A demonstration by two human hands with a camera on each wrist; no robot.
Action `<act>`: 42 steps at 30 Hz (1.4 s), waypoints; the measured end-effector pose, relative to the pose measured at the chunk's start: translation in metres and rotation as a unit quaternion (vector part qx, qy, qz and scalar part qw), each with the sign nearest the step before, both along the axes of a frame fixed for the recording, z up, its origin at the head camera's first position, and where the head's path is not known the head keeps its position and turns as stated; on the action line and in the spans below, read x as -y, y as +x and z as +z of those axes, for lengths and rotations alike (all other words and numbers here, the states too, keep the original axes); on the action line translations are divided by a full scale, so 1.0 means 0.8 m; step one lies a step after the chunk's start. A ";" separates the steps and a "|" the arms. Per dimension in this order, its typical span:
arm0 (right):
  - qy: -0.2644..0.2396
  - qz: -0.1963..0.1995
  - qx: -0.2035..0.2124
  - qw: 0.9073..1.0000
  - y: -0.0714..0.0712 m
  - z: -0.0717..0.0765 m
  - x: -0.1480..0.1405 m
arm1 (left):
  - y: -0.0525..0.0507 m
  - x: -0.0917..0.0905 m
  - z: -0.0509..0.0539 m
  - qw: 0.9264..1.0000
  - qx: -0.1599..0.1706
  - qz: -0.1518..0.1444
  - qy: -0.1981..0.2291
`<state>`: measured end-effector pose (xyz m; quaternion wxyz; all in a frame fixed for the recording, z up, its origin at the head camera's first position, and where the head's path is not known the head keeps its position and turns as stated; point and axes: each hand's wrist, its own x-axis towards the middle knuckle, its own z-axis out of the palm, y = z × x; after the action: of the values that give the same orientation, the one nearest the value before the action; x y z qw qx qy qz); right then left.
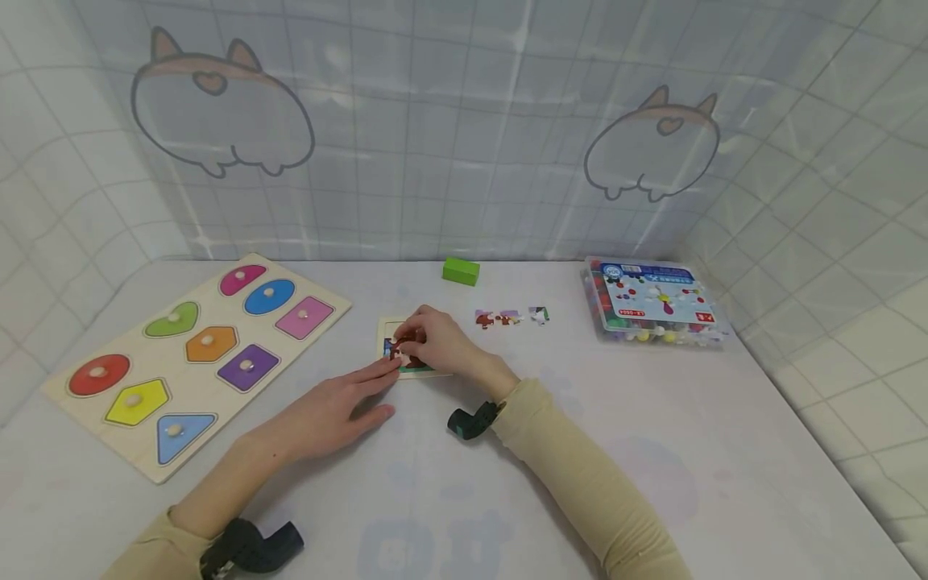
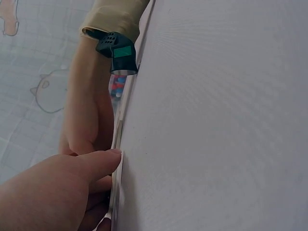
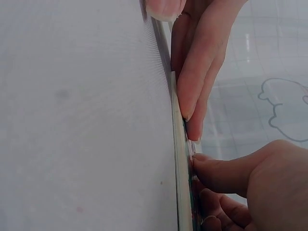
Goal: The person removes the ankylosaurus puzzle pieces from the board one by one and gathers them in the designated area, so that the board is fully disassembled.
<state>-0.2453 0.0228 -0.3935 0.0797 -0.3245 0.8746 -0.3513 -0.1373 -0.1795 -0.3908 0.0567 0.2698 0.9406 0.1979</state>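
In the head view, a small framed puzzle board (image 1: 387, 325) lies at the middle of the table, partly covered by both hands. My left hand (image 1: 326, 419) has its fingers extended, their tips resting on the board's lower left part. Above the picture, my right hand (image 1: 449, 346) curls its thumb and fingers round a small brown puzzle piece (image 1: 412, 335), mostly hidden by the fingers. The right wrist view shows the board (image 3: 180, 183) edge-on, with my right hand's thumb (image 3: 221, 173) at its surface beside the left fingers (image 3: 197, 82).
Several loose puzzle pieces (image 1: 505, 318) lie right of the board, with a green block (image 1: 461, 271) behind. A wooden shape board (image 1: 203, 403) with knobbed pieces is at left. A clear box (image 1: 656, 302) of colourful parts stands at back right, near the curtain (image 1: 449, 129).
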 end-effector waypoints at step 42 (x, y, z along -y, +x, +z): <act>-0.040 0.003 -0.015 0.999 0.003 -0.003 0.005 | -0.002 0.002 -0.003 1.000 -0.007 -0.006 0.010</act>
<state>-0.2429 0.0190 -0.3962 0.0547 -0.3350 0.8599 -0.3813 -0.1386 -0.1813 -0.3935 0.0485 0.2775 0.9374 0.2048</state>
